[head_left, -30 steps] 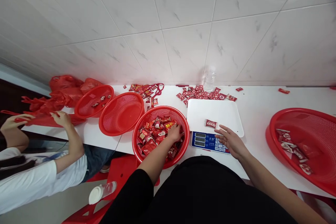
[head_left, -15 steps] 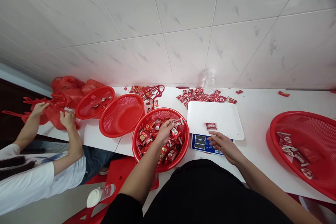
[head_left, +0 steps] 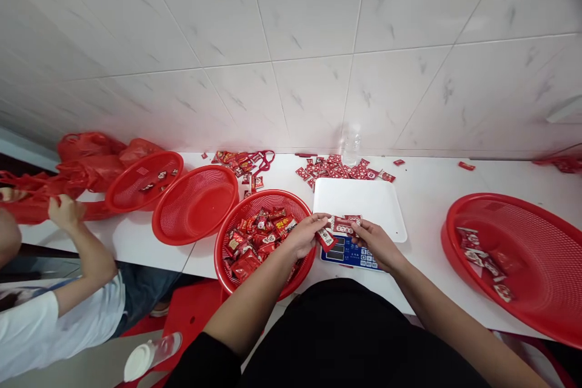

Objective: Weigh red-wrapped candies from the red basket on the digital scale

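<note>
Over the front edge of the digital scale (head_left: 359, 254), my two hands are close together. My left hand (head_left: 305, 236) is closed on small red snack packets, with one red packet (head_left: 327, 240) hanging below its fingers. A darker red packet (head_left: 342, 226) stretches across between both hands, and the fingers of my right hand (head_left: 376, 244) pinch its right end. Another packet shows partly behind it; I cannot tell whether it is held or lies on the tray. The white tray (head_left: 364, 197) sits on the scale. Beside my left forearm stands a red basket (head_left: 219, 254) filled with mixed packets.
Two red baskets (head_left: 159, 218) (head_left: 111, 197) stand to the left, and a large red basket (head_left: 450, 236) with a few packets to the right. Small red packets (head_left: 334, 168) and a clear bottle (head_left: 351, 148) are by the wall. A co-worker's hand (head_left: 66, 212) handles red bags at far left.
My left hand has moved right from above the filled basket to the scale, bringing packets. My right hand has closed on a packet. The view has shifted slightly to the right.
</note>
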Demonstrator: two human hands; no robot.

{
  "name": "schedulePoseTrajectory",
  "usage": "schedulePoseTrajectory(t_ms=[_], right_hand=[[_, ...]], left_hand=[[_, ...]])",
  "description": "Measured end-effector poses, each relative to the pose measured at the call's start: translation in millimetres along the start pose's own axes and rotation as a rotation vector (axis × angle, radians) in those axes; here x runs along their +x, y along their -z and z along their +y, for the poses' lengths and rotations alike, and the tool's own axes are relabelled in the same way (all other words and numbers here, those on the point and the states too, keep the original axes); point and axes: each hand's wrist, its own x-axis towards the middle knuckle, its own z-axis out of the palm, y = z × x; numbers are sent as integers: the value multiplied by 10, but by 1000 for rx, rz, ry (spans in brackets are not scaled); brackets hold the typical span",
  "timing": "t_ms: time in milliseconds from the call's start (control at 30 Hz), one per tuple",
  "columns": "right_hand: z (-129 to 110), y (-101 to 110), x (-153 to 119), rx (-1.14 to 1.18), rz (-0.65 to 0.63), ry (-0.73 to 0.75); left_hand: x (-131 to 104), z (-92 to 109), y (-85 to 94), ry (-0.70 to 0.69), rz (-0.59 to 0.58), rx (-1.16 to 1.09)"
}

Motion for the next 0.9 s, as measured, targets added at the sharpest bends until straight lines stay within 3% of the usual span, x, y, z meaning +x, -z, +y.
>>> schedulePoseTrajectory(t_ms=[167, 367, 467, 600, 667, 767, 900], right_hand=[[338, 262, 27, 300, 196, -198], [615, 472, 112, 508, 346, -302], [620, 484, 140, 525, 346, -283], [559, 453, 94, 475, 253, -293], [530, 436, 46, 438, 188, -302], [502, 409, -25, 375, 99, -330], [485, 361, -86, 310, 72, -364]], left_hand=[[237, -89, 47, 58, 105, -12], [463, -104, -36, -193, 82, 246], [565, -120, 166, -329, 262, 372], [638, -198, 726, -416, 638, 644], [626, -273, 1018, -337, 706, 898], [579, -420, 1337, -73, 631, 1243], [550, -548, 1492, 158, 548, 1520]])
